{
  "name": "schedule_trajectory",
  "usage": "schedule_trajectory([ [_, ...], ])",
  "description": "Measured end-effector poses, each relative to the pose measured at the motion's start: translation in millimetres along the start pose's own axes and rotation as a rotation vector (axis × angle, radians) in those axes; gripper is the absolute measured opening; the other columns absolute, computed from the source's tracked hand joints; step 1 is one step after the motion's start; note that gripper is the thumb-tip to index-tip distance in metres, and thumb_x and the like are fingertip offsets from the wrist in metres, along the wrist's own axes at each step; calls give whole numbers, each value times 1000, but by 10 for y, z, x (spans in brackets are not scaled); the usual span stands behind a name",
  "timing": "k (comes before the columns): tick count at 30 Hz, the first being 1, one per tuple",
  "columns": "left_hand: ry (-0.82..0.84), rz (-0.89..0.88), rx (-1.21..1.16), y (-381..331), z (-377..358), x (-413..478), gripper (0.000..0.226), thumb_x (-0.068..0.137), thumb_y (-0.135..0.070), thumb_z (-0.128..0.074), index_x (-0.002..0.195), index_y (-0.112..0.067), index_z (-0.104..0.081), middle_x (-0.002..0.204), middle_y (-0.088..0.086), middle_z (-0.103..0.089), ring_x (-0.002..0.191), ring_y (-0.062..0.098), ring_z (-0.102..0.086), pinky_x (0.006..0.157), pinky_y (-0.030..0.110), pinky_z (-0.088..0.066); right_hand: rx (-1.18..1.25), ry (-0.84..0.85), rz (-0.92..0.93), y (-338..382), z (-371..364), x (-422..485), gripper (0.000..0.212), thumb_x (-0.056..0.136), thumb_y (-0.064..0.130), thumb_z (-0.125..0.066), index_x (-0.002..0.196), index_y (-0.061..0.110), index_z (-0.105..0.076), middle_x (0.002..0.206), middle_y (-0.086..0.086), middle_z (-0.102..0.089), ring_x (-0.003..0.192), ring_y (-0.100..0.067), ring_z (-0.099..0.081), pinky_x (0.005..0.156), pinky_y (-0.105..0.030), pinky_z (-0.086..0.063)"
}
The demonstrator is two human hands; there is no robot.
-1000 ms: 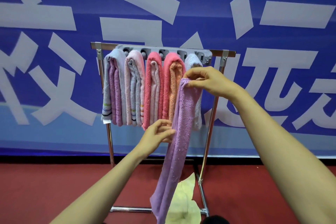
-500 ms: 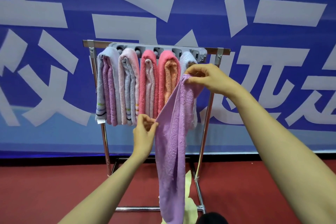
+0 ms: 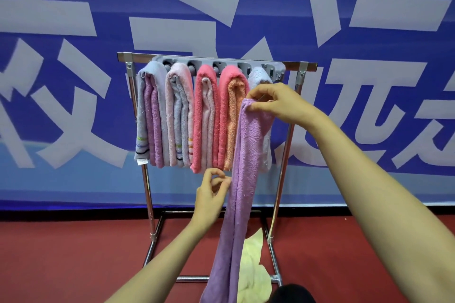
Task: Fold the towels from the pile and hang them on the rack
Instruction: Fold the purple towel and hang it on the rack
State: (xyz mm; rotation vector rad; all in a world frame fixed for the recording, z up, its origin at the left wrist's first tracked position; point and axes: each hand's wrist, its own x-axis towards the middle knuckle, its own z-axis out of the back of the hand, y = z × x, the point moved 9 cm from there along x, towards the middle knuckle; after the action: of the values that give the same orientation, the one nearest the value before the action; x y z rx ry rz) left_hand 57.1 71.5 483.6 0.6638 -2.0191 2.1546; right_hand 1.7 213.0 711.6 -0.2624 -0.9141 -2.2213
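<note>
Currently listed: one purple towel (image 3: 246, 155), folded lengthwise into a narrow strip, is held up in front of the rack (image 3: 138, 56) near its right end, with the lower end hanging toward the floor (image 3: 73, 265). Its top corner is pinched by the right hand (image 3: 278, 103), whose fingers (image 3: 261, 92) are clamped on the cloth. The left hand (image 3: 211, 192) is raised just beside the strip's left edge at mid-height; its fingers (image 3: 219, 181) are curled, but whether the towel is gripped cannot be told. Five folded towel bundles (image 3: 206, 118) are draped side by side over the rack's arms. One yellow towel (image 3: 253, 273) is seen lying on the floor at the rack's base, behind the strip.
</note>
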Motion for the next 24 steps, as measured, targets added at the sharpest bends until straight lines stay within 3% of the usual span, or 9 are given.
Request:
schedule_trajectory([
  [6, 11, 40, -69, 56, -62, -38, 26, 87, -12, -68, 105, -16, -50, 84, 3, -72, 87, 11, -66, 84, 21, -49, -42, 25, 5, -12, -1, -15, 19, 84, 25, -71, 102, 17, -70, 101, -2, -69, 97, -19, -63, 85, -29, -50],
  [11, 242, 226, -248, 147, -198, 30, 43, 81, 0, -71, 118, -5, -49, 91, 13, -70, 89, 19, -65, 87, 26, -50, -32, 53, 10, -18, 10, -48, 17, 85, 24, -71, 101, 19, -71, 99, 1, -70, 97, -17, -64, 87, -35, -52],
  [15, 410, 264, -158, 181, -254, 127, 58, 75, -4, -78, 123, -11, -47, 78, 1, -67, 87, 23, -57, 95, 36, -46, -28, 85, 20, -19, -19, -74, 17, 86, 24, -70, 102, 20, -70, 99, 3, -70, 97, -15, -63, 89, -35, -52],
  [17, 443, 228, -89, 154, -258, 189, 54, 75, -4, -78, 119, -15, -50, 70, -7, -62, 83, 20, -54, 94, 36, -44, -23, 84, 20, -27, -9, -78, 17, 86, 25, -70, 102, 21, -70, 99, 4, -70, 98, -15, -63, 91, -36, -52],
  [20, 376, 167, 55, 111, -186, 325, 45, 74, -3, -78, 109, -15, -54, 72, -5, -58, 77, 15, -51, 82, 24, -44, -9, 75, 14, -42, 14, -90, 16, 85, 26, -70, 101, 22, -71, 100, 3, -69, 97, -18, -63, 91, -38, -52],
  [24, 101, 92, 190, 38, 73, 497, 27, 75, -3, -77, 91, -14, -58, 74, 0, -57, 69, 13, -49, 65, 11, -42, 13, 59, 17, -62, 56, -101, 15, 86, 24, -70, 101, 22, -71, 100, 3, -69, 98, -17, -64, 90, -36, -52],
])
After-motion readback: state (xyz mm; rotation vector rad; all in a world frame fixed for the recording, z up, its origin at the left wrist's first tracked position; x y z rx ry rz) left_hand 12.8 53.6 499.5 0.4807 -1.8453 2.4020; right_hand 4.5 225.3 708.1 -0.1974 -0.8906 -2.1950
